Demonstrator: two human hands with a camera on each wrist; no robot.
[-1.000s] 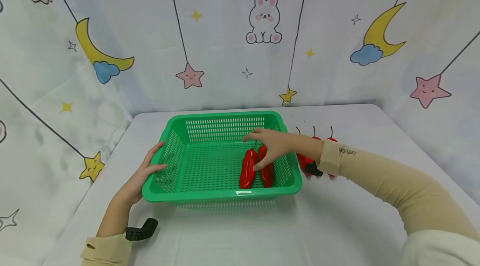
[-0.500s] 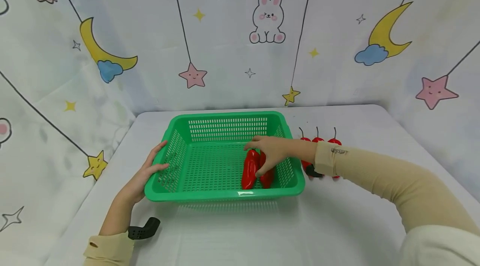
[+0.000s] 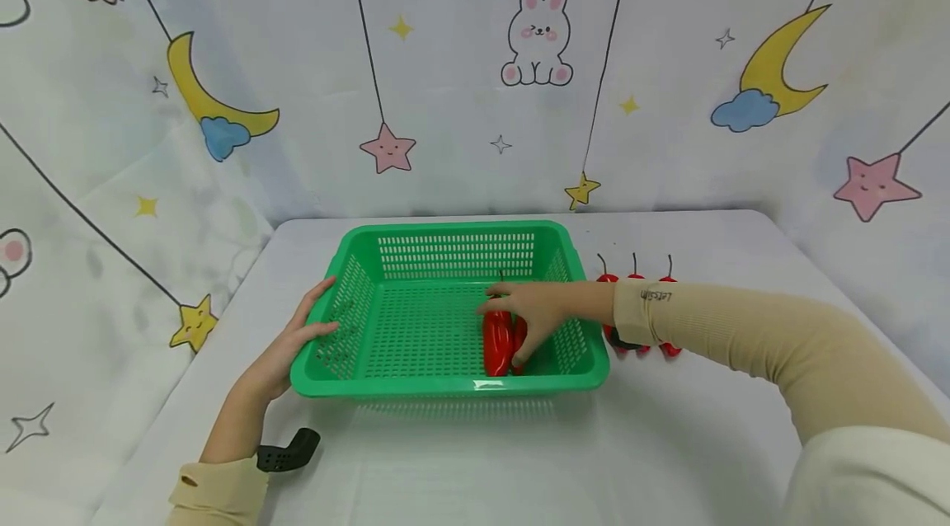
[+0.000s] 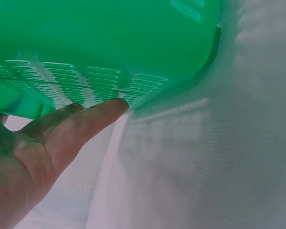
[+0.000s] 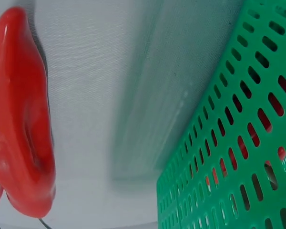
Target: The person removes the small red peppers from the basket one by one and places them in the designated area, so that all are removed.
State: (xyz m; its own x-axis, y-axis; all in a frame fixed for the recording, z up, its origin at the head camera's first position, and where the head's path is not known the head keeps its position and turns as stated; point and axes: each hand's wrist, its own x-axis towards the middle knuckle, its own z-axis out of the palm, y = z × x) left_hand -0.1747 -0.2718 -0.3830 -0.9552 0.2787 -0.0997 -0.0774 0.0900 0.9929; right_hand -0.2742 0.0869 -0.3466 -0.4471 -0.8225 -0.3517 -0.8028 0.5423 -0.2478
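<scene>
Two red peppers (image 3: pixel 497 346) lie side by side, lengthwise, in the right part of a green plastic basket (image 3: pixel 449 387). My right hand (image 3: pixel 545 307) reaches over the basket's right rim, its curved fingers across the left pepper's top and its thumb by the right pepper, which it mostly covers. In the right wrist view that hand is hidden behind the basket wall. My left hand (image 3: pixel 278 353) touches the basket's left side with its fingers fairly straight; the left wrist view shows a finger or thumb (image 4: pixel 93 121) against the slotted outer wall.
Three more red peppers (image 3: pixel 670 349) with thin dark stems lie on the white table (image 3: pixel 460 460) right of the basket, partly under the right forearm. A patterned cloth backdrop (image 3: pixel 453 81) stands behind the table.
My right hand has come down onto the peppers in the basket, and the right pepper has shifted left against the other. My left hand stays at the basket's left side.
</scene>
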